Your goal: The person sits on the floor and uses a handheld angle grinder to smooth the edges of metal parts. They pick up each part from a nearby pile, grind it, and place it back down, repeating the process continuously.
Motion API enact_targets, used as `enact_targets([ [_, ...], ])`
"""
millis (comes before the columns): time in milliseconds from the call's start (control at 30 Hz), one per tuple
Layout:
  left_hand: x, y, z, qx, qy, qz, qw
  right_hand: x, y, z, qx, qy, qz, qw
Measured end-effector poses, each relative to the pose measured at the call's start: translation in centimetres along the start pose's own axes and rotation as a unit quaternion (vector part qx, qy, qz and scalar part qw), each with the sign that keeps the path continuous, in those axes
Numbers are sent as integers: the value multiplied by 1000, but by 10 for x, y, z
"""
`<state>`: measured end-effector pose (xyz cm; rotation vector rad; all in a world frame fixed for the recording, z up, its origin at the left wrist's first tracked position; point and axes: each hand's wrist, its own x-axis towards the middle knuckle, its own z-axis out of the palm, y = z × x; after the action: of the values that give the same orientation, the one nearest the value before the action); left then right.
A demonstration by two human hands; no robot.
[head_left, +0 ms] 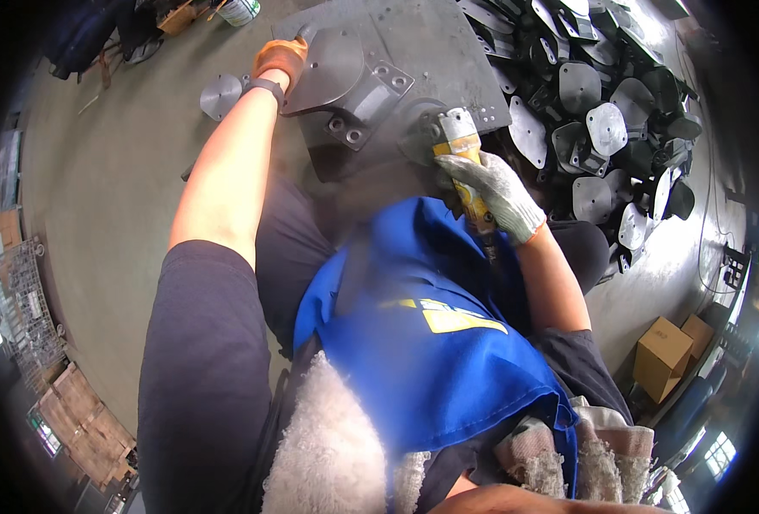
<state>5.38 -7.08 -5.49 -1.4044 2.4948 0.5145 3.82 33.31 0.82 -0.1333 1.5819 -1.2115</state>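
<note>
My left hand (283,56), in an orange glove, is closed on the rim of a dark metal bracket (332,73). This bracket has a rounded plate and a foot with bolt holes, and it lies on a dark metal worktable (431,43). In a whitish knit glove, my right hand (492,188) wraps round the yellow body of an angle grinder (467,176). The grinder's head points away from me, over the table's near edge. Its disc (420,130) looks blurred and sits just right of the bracket's foot, apart from it.
Many similar brackets (578,90) are heaped on the floor to the right. A round metal plate (221,96) shows left of the table. Cardboard boxes (660,358) stand at the lower right, a wire cage (26,313) at the far left. A cable (707,244) runs along the right floor.
</note>
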Motion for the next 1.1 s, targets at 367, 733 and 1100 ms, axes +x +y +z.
enact_targets([
  [367, 3, -4, 4, 36, 24, 32, 999, 43, -11, 18, -11, -62, -50, 997],
  [733, 9, -4, 11, -32, 39, -5, 999, 41, -12, 17, -11, -34, -30, 999],
  [1100, 5, -2, 8, -37, 28, 1, 999, 33, -10, 14, -60, -8, -94, 994],
])
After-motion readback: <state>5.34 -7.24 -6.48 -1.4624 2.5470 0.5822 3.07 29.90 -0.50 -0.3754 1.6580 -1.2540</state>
